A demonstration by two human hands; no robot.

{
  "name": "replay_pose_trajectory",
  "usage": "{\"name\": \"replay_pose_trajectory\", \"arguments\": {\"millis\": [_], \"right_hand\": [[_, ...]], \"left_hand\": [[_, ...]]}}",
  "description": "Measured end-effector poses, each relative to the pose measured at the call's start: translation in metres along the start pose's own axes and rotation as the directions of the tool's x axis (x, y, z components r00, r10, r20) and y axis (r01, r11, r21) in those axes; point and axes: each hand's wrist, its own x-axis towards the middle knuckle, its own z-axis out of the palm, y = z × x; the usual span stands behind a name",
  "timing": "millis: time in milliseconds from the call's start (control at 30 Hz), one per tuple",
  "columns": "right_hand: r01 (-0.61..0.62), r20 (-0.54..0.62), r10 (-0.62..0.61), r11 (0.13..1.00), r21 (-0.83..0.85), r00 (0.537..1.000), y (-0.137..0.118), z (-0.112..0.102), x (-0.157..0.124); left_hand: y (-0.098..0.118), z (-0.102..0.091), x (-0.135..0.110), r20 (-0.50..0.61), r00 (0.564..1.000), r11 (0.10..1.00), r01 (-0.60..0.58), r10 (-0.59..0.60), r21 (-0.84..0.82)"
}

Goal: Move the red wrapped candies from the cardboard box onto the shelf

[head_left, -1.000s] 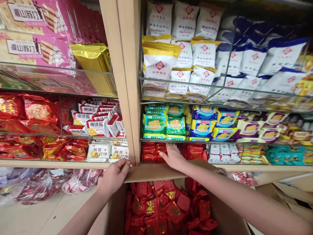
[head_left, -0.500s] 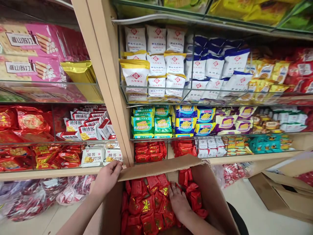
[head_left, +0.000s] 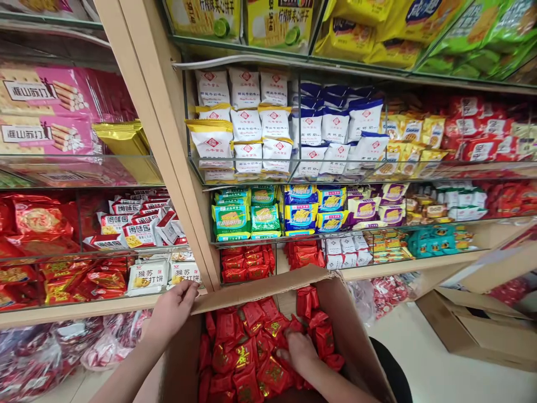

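A brown cardboard box [head_left: 352, 336] stands open below the shelves, filled with small red foil snack packets [head_left: 239, 358]. My left hand [head_left: 170, 310] grips the corner of the box's upright flap [head_left: 260, 285]. Inside the box, my right hand [head_left: 298, 351] is pushed down among the red packets, fingers curled into the pile; whether it holds one is hidden. Just above the flap, a glass-fronted shelf bin [head_left: 245, 264] holds more of the same red packets.
Wooden shelves with glass fronts carry many snack bags: white and yellow packs [head_left: 247, 126], green and blue biscuit packs [head_left: 268, 215], pink boxes [head_left: 46, 117]. Bags of red sweets [head_left: 50, 352] lie under the left shelf. Another cardboard box [head_left: 478, 330] sits on the floor at right.
My right hand left the bottom shelf bin and dropped into the box among the red packets. The view tilted up and pulled back. My left hand stayed on the flap.
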Motion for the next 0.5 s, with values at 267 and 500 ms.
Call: {"name": "replay_pose_trajectory", "arguments": {"millis": [267, 500], "right_hand": [[0.396, -0.394, -0.162, 0.660, 0.638, 0.905, -0.031, -0.064, -0.049], [0.415, -0.480, -0.037, 0.565, 0.714, 0.877, -0.062, -0.069, -0.074]], "left_hand": [[0.054, 0.027, -0.074, -0.116, 0.917, 0.855, -0.399, 0.383, -0.332], [0.111, 0.075, -0.115, 0.070, 0.989, 0.731, -0.047, 0.129, -0.681]]}}
